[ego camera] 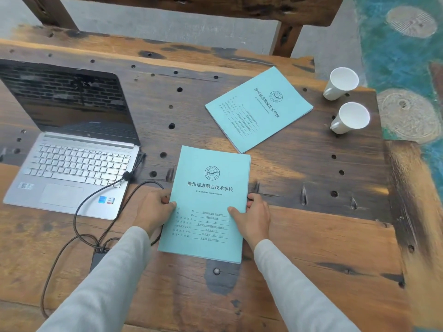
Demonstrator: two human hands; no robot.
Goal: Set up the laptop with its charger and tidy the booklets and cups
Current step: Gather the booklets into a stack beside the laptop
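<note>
Here the left hand [153,209] and right hand [251,218] pinch the near booklet [211,185] by its side edges, thumbs on the cover. The second booklet [259,109] lies beyond the right hand, apart.

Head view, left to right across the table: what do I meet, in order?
Laptop → left hand → near booklet, held at both side edges → right hand → two white cups. The far booklet and the charger overlap others sideways, so they are left out.

Weathered wooden table [311,236] — grey floor [167,29]
</note>
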